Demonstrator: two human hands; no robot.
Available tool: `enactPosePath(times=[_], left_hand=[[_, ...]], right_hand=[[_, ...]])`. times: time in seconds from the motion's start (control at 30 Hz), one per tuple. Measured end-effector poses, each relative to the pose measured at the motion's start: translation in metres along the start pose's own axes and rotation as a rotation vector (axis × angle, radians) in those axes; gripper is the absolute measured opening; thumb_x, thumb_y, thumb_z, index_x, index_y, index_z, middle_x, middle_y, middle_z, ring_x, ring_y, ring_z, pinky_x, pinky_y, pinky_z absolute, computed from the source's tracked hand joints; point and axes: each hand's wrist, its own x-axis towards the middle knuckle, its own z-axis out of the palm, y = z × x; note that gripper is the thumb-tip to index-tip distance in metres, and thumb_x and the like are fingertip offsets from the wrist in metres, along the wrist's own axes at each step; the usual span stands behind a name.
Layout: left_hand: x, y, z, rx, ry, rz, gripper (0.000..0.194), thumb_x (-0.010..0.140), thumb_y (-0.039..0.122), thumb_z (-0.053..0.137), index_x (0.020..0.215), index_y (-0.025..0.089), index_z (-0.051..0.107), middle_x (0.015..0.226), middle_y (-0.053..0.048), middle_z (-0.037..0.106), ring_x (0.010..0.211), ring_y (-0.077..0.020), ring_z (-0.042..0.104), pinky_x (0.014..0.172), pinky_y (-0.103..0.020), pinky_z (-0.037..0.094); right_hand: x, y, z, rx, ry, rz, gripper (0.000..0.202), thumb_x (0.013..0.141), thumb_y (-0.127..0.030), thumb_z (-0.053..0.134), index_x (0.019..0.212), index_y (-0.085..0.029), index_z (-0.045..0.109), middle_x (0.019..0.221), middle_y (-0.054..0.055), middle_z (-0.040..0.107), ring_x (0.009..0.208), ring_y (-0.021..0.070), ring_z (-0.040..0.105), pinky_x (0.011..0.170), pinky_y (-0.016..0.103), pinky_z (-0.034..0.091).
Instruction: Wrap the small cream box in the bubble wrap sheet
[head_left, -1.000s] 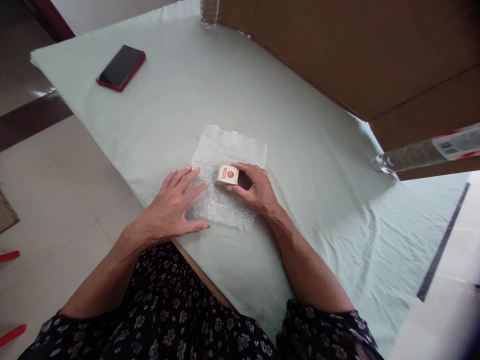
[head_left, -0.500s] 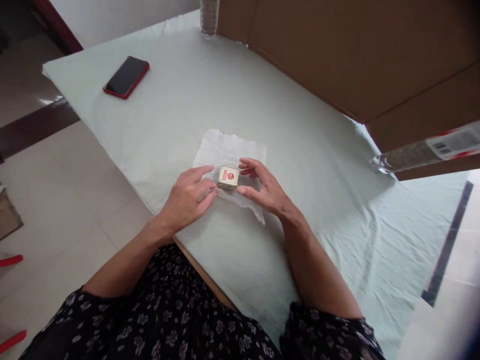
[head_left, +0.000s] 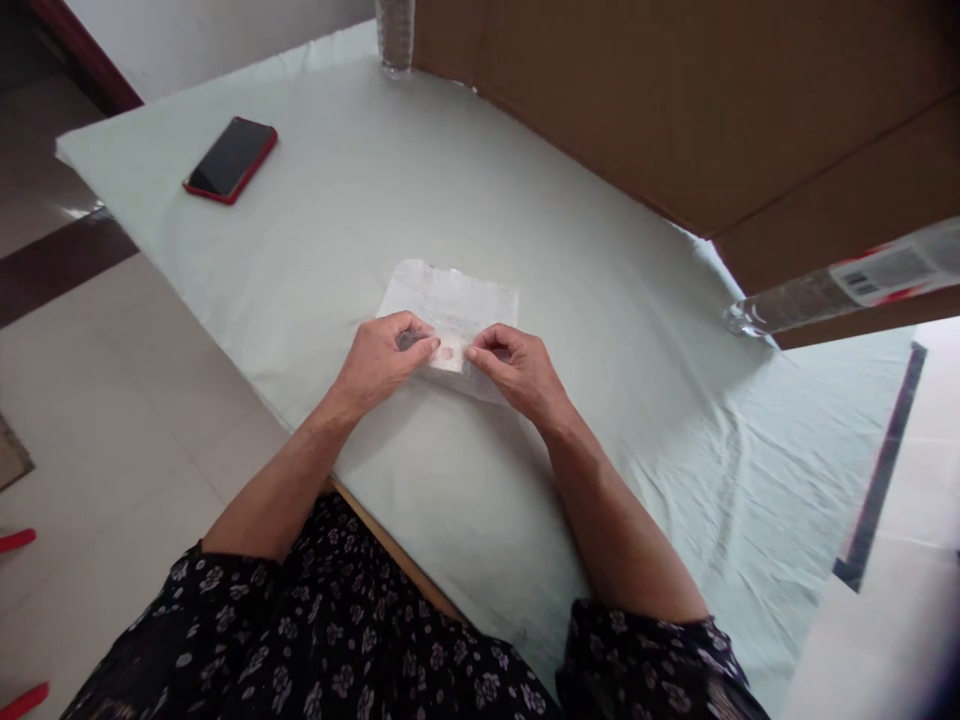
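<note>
A sheet of bubble wrap lies on the pale green tablecloth. Its near edge is folded up over a small cream box with a red mark, which shows only faintly through the plastic. My left hand pinches the folded edge at the box's left side. On the right side my right hand pinches the same edge. Both hands rest on the table with the box between their fingertips.
A red-cased phone lies at the table's far left. A large cardboard box fills the far right, with a clear plastic bottle lying below it and another bottle standing at the back. The table edge runs close to my lap.
Both hands have moved in to the box and lifted the wrap's near edge over it. The box, bare before, is now covered by the plastic.
</note>
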Motion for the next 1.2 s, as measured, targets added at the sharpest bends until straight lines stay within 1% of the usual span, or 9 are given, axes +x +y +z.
enactPosePath(times=[0.1,0.17,0.3,0.5,0.6,0.73,0.9,1.1,1.2], left_hand=[[0.002,0.000,0.001,-0.025,0.016,-0.009,0.017,0.077,0.033,0.069,0.080,0.017,0.072,0.084,-0.002,0.075,0.078,-0.0163,0.065,0.073,-0.028,0.050],[0.002,-0.001,0.001,-0.034,0.028,-0.002,0.016,0.076,0.033,0.070,0.077,0.017,0.071,0.082,-0.002,0.074,0.077,-0.0161,0.064,0.072,-0.027,0.049],[0.000,-0.004,0.002,-0.079,0.028,-0.003,0.014,0.075,0.032,0.071,0.076,0.018,0.071,0.083,-0.002,0.075,0.078,-0.0163,0.065,0.072,-0.027,0.050],[-0.001,-0.003,0.001,-0.101,0.001,-0.012,0.014,0.074,0.032,0.071,0.073,0.017,0.070,0.082,-0.003,0.074,0.076,-0.0156,0.063,0.070,-0.027,0.049],[0.000,0.000,0.000,-0.081,-0.019,-0.046,0.013,0.073,0.030,0.071,0.073,0.017,0.069,0.079,-0.002,0.073,0.072,-0.0145,0.062,0.067,-0.026,0.047],[0.001,-0.001,-0.001,-0.076,-0.029,-0.037,0.013,0.074,0.030,0.070,0.074,0.017,0.070,0.073,0.000,0.071,0.068,-0.0135,0.060,0.064,-0.025,0.046],[0.003,-0.004,0.000,-0.057,-0.034,0.001,0.015,0.074,0.032,0.068,0.073,0.017,0.068,0.071,0.000,0.069,0.068,-0.0139,0.059,0.066,-0.026,0.047],[-0.004,-0.006,-0.019,0.036,-0.026,0.022,0.022,0.077,0.035,0.067,0.090,0.018,0.069,0.078,0.000,0.068,0.071,-0.0138,0.058,0.068,-0.027,0.046],[-0.006,-0.012,-0.033,0.044,0.020,-0.032,0.032,0.076,0.034,0.066,0.103,0.018,0.067,0.069,0.004,0.061,0.061,-0.0122,0.052,0.060,-0.026,0.043]], right_hand=[[0.001,0.004,0.001,0.143,0.018,-0.007,0.023,0.081,-0.041,0.070,0.074,-0.020,0.064,0.099,0.006,0.073,0.093,0.0199,0.064,0.083,0.032,0.047],[0.001,0.005,0.004,0.262,-0.012,0.036,0.026,0.080,-0.044,0.072,0.074,-0.020,0.064,0.104,0.007,0.074,0.091,0.0192,0.064,0.078,0.031,0.048],[0.001,0.009,0.011,0.325,-0.013,0.094,0.029,0.077,-0.046,0.075,0.074,-0.019,0.064,0.086,0.004,0.072,0.071,0.0139,0.058,0.064,0.027,0.043],[0.003,0.017,0.012,0.296,-0.027,0.070,0.029,0.078,-0.047,0.073,0.074,-0.019,0.063,0.078,0.002,0.069,0.068,0.0142,0.057,0.061,0.028,0.043],[0.000,0.013,0.010,0.071,0.066,-0.027,0.022,0.085,-0.041,0.068,0.080,-0.020,0.064,0.082,0.004,0.070,0.073,0.0176,0.060,0.066,0.031,0.045],[-0.015,-0.007,0.015,-0.498,0.316,-0.375,0.010,0.094,-0.031,0.062,0.094,-0.022,0.067,0.106,0.008,0.073,0.099,0.0246,0.062,0.089,0.042,0.041],[-0.029,-0.027,0.033,-0.840,0.170,-0.599,0.016,0.101,-0.021,0.052,0.099,-0.022,0.068,0.103,0.005,0.075,0.101,0.0229,0.060,0.093,0.040,0.033],[-0.027,-0.021,0.032,-0.891,0.015,-0.569,0.016,0.102,-0.020,0.050,0.108,-0.021,0.065,0.108,0.006,0.073,0.097,0.0220,0.057,0.088,0.038,0.033],[-0.026,-0.021,0.031,-0.920,-0.004,-0.571,0.020,0.099,-0.019,0.054,0.116,-0.023,0.063,0.112,0.006,0.070,0.098,0.0228,0.054,0.086,0.038,0.032]])
